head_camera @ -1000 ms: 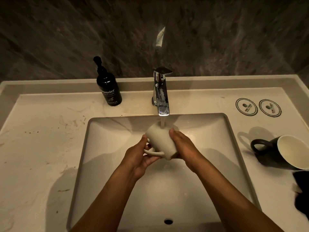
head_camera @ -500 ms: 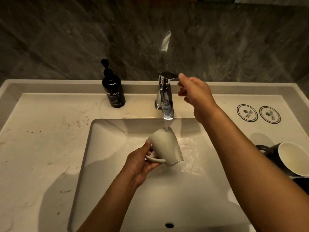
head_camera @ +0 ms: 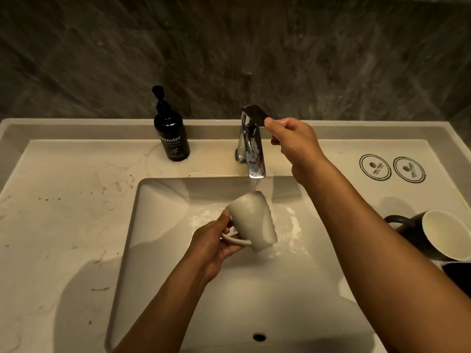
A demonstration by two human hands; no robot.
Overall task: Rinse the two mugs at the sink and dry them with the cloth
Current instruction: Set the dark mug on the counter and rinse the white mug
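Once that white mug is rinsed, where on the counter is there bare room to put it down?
The widest bare patch is the counter left of the sink, in front of the soap bottle. A smaller patch lies between the faucet and the two round stickers. The right edge is crowded: the dark mug lies there beside a dark cloth.

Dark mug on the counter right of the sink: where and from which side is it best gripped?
Probably by its handle. The dark mug lies tipped on the counter, pale mouth facing right and toward the camera, handle loop on its left, sink-facing side. Coming from the left lets fingers hook that exposed loop.
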